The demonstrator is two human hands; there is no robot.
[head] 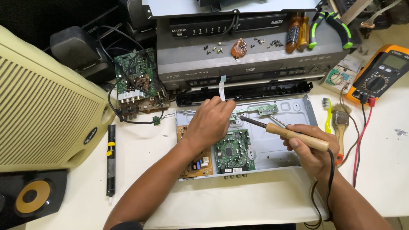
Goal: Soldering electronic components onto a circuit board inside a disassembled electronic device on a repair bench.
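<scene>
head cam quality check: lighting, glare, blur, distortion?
Head view: bright, even light on the white table, soft shadows under both arms; mild sheen on the metal chassis; top-left corner falls dark; sharp around the left hand, right hand and soldering iron; wide-angle bowing at the edges.

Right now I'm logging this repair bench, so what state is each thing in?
Left hand: pressing the small green board.
Right hand: gripping the soldering iron, tip at that board.
Player chassis: cover off, boards exposed.
Multimeter: leads plugged in, display unreadable.
Desoldering pump: lying unused.
Screws: loose atop the upper player.
</scene>
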